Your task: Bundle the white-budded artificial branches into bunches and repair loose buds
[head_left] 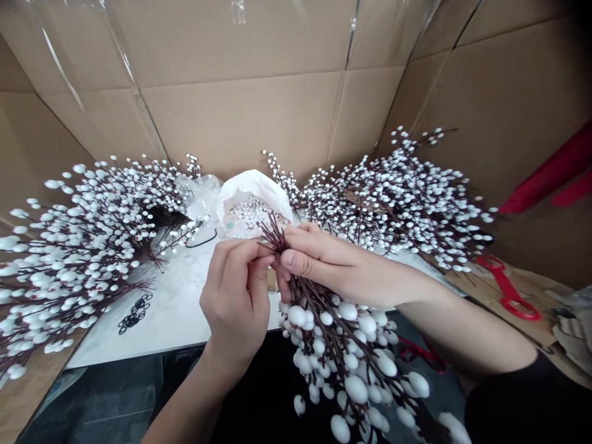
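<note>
The right hand [330, 259] is wrapped around a bundle of white-berried stems [356, 390] in the head view, its thumb laid along the top and its fingers behind, gathering the stems just below their bare ends. The left hand [238, 283] meets it there, fingertips drawn together in a pinch at the edge of the stems; whether they grasp a stem or only touch it I cannot tell. The bundle sits between the 2 hands, above the near edge of a white tabletop [185, 320], with the stem ends pointing up and away and the berries spreading down toward the person — presumably so the narrow end is free for the fingertips and the bulky heads hang clear. On the tabletop to the left lies a small cluster of black rings [134, 316], apart from the hands but probably left there for easy reach. Just beyond the stem ends stands an open white bag [252, 182] with small white pieces inside, clear plastic [200, 194] beside it. There are 2 heaps of similar stems, a left heap [102, 222] and a right heap [393, 197] — likely parted to keep the middle workable. A red tool [505, 287] lies on the far right, and cardboard panels [240, 120] rise behind.
</note>
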### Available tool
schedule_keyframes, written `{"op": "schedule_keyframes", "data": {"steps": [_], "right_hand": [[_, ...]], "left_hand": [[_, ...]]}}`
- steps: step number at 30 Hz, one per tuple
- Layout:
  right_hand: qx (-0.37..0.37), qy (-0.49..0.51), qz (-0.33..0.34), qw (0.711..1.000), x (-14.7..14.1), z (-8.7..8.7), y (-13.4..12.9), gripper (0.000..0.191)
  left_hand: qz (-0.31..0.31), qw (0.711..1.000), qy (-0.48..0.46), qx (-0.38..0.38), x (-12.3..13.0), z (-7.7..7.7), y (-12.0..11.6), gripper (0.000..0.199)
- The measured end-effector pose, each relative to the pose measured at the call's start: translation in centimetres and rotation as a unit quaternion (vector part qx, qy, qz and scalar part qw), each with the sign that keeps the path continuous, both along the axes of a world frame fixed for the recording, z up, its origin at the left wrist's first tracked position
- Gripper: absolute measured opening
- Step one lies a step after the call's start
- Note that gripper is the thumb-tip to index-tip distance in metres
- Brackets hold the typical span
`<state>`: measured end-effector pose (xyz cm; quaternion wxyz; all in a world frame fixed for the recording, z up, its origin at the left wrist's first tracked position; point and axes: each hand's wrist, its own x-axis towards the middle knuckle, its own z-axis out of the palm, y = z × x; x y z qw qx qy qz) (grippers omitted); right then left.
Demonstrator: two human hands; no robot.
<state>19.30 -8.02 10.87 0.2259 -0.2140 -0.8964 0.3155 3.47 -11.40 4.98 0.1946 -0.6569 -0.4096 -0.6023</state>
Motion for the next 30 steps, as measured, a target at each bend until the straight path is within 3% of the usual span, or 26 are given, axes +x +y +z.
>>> {"op": "schedule_keyframes", "data": {"steps": [8, 12, 16, 19, 21, 24, 27, 30], "right_hand": [[-0.013, 0.047, 0.036, 0.998, 0.5, -0.6, 1.2, 0.045], [0.02, 0.059, 0.021, 0.998, 0.6, -0.6, 1.7, 0.044], [-0.004, 0.096, 0.005, 0.995, 0.5, -0.7, 1.9, 0.042], [-0.066, 0.125, 0.013, 0.99, 0.5, -0.9, 2.1, 0.039], [-0.098, 0.137, 0.008, 0.986, 0.5, -1.0, 2.2, 0.039], [-0.129, 0.177, -0.001, 0.976, 0.4, -1.0, 2.3, 0.033], [-0.163, 0.239, -0.004, 0.957, 0.1, -1.1, 2.5, 0.023], [-0.18, 0.27, -0.023, 0.946, -0.2, -1.1, 2.4, 0.022]], "left_hand": [[-0.075, 0.997, 0.015, -0.021, 0.0, 0.8, -0.1, 0.013], [-0.152, 0.985, -0.047, -0.069, 0.1, 1.4, 0.1, 0.011], [-0.249, 0.945, -0.156, -0.144, 0.1, 1.3, 0.9, 0.004], [-0.245, 0.924, -0.227, -0.188, -0.1, 0.9, 1.5, 0.01], [-0.259, 0.907, -0.228, -0.239, -0.4, 0.7, 1.9, 0.018], [-0.346, 0.859, -0.177, -0.333, -0.8, 0.5, 2.2, 0.028], [-0.425, 0.804, -0.183, -0.374, -0.9, 0.5, 2.5, 0.038], [-0.444, 0.776, -0.206, -0.399, -0.5, 0.9, 2.7, 0.036]]}}
